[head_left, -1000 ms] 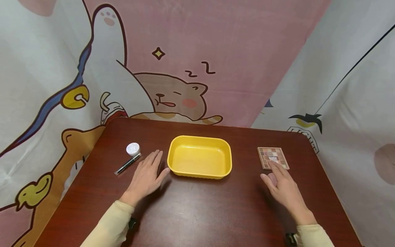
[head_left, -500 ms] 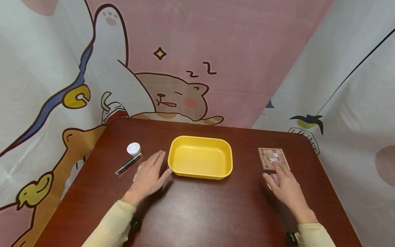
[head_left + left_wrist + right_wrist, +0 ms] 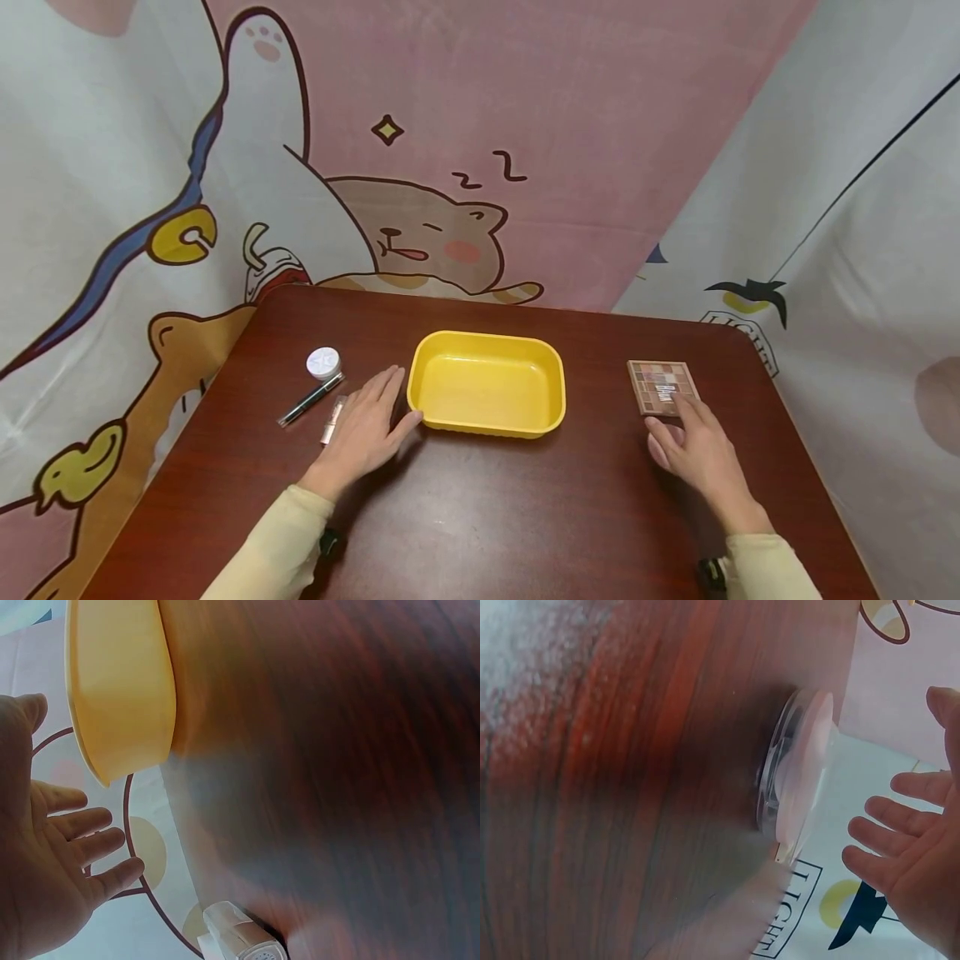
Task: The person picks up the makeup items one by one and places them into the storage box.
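My left hand (image 3: 365,435) hovers with fingers extended over the table, just left of the yellow tray (image 3: 486,390). Partly covered by this hand is a small lipstick-like tube (image 3: 332,422), whose clear end (image 3: 240,930) shows in the left wrist view. On the right, my right hand (image 3: 701,458) has loosely extended fingers and holds nothing. Below it lies a round pink compact (image 3: 662,450), partly hidden; the right wrist view shows this compact (image 3: 802,772) flat on the table, apart from the fingers. The right fingertips overlap the near edge of an eyeshadow palette (image 3: 658,385).
A white round jar (image 3: 323,363) and a slim dark pen-like tube (image 3: 310,402) lie at the left of the brown table (image 3: 480,508). Behind the table's far edge hangs a printed cartoon curtain (image 3: 600,150).
Both hands have drifted slightly to the right, and the right one a little nearer to me. More of the small tube and of the pink compact now shows. The tray stays put.
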{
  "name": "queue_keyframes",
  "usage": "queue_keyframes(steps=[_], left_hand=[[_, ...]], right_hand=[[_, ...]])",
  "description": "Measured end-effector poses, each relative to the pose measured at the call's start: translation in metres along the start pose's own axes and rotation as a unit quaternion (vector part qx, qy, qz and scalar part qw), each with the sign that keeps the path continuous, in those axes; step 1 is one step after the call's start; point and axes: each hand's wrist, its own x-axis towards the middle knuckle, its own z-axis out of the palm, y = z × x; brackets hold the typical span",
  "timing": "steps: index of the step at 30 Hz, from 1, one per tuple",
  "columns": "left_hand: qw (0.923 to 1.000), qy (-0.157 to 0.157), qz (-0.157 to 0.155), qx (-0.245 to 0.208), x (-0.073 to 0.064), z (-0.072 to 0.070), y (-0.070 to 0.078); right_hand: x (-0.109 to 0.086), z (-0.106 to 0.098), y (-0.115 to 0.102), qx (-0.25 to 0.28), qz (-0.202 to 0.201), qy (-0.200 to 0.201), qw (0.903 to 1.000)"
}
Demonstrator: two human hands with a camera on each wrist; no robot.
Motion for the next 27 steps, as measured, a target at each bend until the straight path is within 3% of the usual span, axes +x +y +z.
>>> queue_keyframes(steps=[7, 27], left_hand=[[0.9999, -0.010, -0.007, -0.004, 0.001, 0.000, 0.002], [0.9998, -0.013, -0.007, -0.017, 0.005, 0.003, 0.002]], right_hand=[[0.005, -0.001, 0.004, -0.003, 0.028, -0.034, 0.9990], [0.024, 0.009, 0.015, -0.039, 0.124, -0.078, 0.9885]])
